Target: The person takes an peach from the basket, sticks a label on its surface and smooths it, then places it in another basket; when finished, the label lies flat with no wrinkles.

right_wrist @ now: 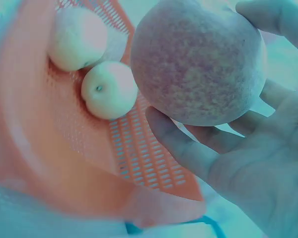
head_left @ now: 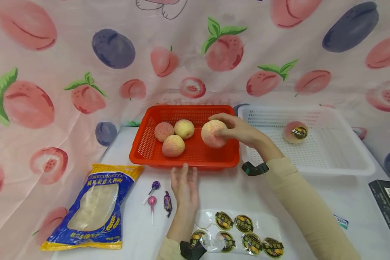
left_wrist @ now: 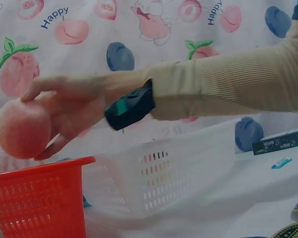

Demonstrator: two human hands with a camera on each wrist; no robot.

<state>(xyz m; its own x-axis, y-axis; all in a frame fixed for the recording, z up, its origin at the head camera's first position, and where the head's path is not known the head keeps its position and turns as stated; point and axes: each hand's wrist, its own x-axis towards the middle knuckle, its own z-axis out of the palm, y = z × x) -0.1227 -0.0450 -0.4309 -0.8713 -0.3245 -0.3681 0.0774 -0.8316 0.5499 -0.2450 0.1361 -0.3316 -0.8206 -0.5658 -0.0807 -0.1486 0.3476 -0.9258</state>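
Observation:
My right hand [head_left: 238, 130] grips a peach [head_left: 213, 134] above the right part of the red basket [head_left: 195, 161]. In the left wrist view this peach [left_wrist: 24, 130] is just over the basket's rim. Several other peaches [head_left: 173, 146] lie together in the basket's left half. At the front of the basket, my left hand [head_left: 185, 187] has its fingers extended, their tips by the front wall. A peach with a black-and-gold sticker [head_left: 295, 132] lies in the white basket [head_left: 347, 159] to the right.
A blue and yellow pasta bag [head_left: 94, 206] lies at the left. Beside it are two lollipops [head_left: 152, 200] and a purple wrapped candy [head_left: 167, 203]. A clear sheet of round stickers [head_left: 251, 242] lies in front. A dark box [head_left: 388, 206] is at the right edge.

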